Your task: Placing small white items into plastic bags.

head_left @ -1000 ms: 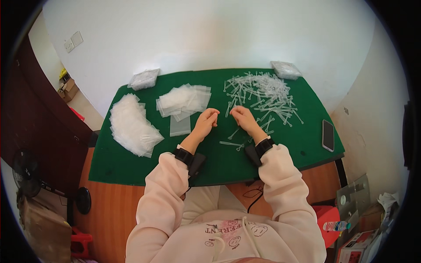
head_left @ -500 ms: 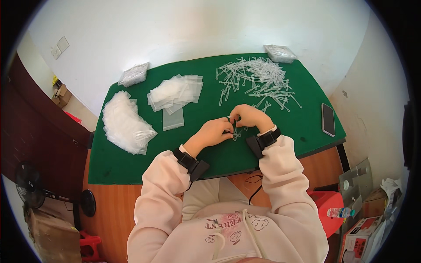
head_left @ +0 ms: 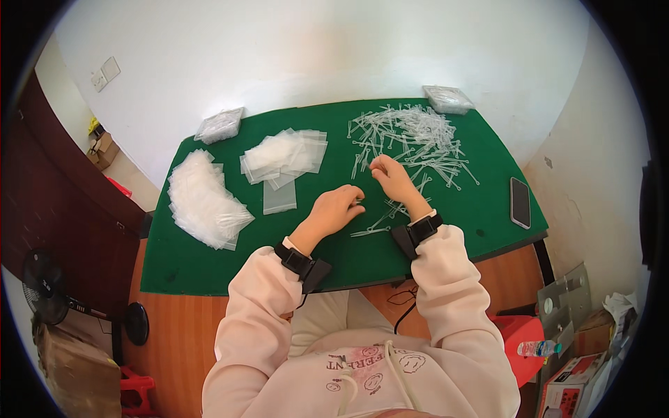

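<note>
The green table (head_left: 195, 265) is the biggest thing here. Two pale pink sleeves (head_left: 254, 306) reach in over the table's near edge. A big, messy heap of clear plastic sticks (head_left: 414, 132) lies on the right part of the table, toward its back. A long, spread-out row of clear bags (head_left: 205, 198) lies at the table's left end, and a smaller pile of clear bags (head_left: 286, 155) lies left of the table's middle. The left hand (head_left: 333, 211) is near the table's middle, back up, with its fingers bent to the right. The right hand (head_left: 391, 177) is farther back on the table, turned in, its fingers curled close to the heap. I cannot tell if either hand has something in it. A few loose sticks (head_left: 371, 231) lie between the hands and the table's near edge. Half a second ago the two hands were together over those loose sticks. Now they are apart: the right one has gone toward the table's back, and more of the loose sticks can be seen.
</note>
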Motion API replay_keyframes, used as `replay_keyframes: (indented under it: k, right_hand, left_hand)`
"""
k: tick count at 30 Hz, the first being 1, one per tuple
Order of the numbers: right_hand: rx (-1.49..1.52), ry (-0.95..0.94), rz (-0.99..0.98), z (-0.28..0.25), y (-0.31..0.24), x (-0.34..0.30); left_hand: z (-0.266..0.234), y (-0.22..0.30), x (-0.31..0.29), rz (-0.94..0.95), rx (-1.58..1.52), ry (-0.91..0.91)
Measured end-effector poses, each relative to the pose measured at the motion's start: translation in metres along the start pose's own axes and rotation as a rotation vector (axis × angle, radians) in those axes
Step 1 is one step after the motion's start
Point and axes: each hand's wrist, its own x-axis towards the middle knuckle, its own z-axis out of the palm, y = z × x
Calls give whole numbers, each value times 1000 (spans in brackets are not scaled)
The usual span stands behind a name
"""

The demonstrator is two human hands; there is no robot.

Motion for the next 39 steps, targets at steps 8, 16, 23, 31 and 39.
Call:
replay_keyframes:
  k: [8, 16, 23, 31, 39]
  right_hand:
    - [527, 16, 244, 2, -11, 4]
    - [626, 19, 272, 3, -16, 7]
    - [908, -95, 327, 8, -8, 5]
    - [1021, -273, 332, 24, -29, -4]
    - [920, -392, 326, 24, -26, -6]
  left_hand:
    - [2, 15, -1, 25, -41, -405]
    - [8, 11, -5, 88, 73, -350]
    - [-26, -26, 4, -251, -635, -251]
    - [-14, -55, 3, -456, -998, 117]
    - [-4, -53, 7, -397, -1087, -2]
